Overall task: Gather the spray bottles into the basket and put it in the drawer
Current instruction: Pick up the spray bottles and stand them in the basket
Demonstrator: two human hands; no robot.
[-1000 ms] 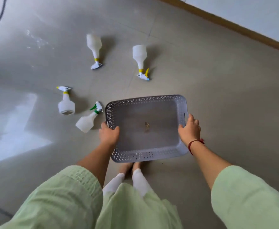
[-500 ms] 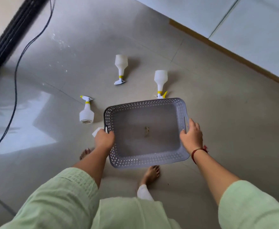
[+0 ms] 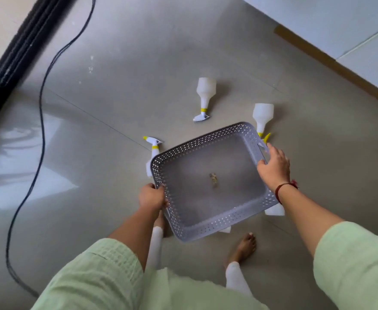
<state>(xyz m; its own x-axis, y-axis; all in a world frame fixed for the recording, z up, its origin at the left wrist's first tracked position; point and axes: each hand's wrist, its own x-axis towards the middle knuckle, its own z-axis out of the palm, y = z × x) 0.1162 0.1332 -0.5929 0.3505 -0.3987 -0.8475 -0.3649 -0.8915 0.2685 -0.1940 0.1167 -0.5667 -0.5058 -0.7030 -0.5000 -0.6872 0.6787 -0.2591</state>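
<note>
I hold a grey perforated basket (image 3: 179,227) above the floor, tilted, with nothing in it but a small brown scrap. My left hand (image 3: 151,197) grips its near-left rim and my right hand (image 3: 273,167) grips the right handle. White spray bottles lie on the grey floor: one with a yellow collar (image 3: 203,95) beyond the basket, one with a yellow trigger (image 3: 262,116) at the basket's far right corner, and an upright one (image 3: 152,146) partly hidden behind the left rim. A white bottle body (image 3: 274,210) peeks out under the basket's right edge.
A black cable (image 3: 41,104) snakes across the floor on the left, beside a dark door track (image 3: 20,45). White cabinet fronts with a brown base strip (image 3: 331,61) run along the upper right. My bare feet (image 3: 243,248) stand under the basket.
The basket has swung clockwise and shifted right, now covering the green-trigger bottle. The view has turned, showing more cable and floor on the left. My feet have stepped apart.
</note>
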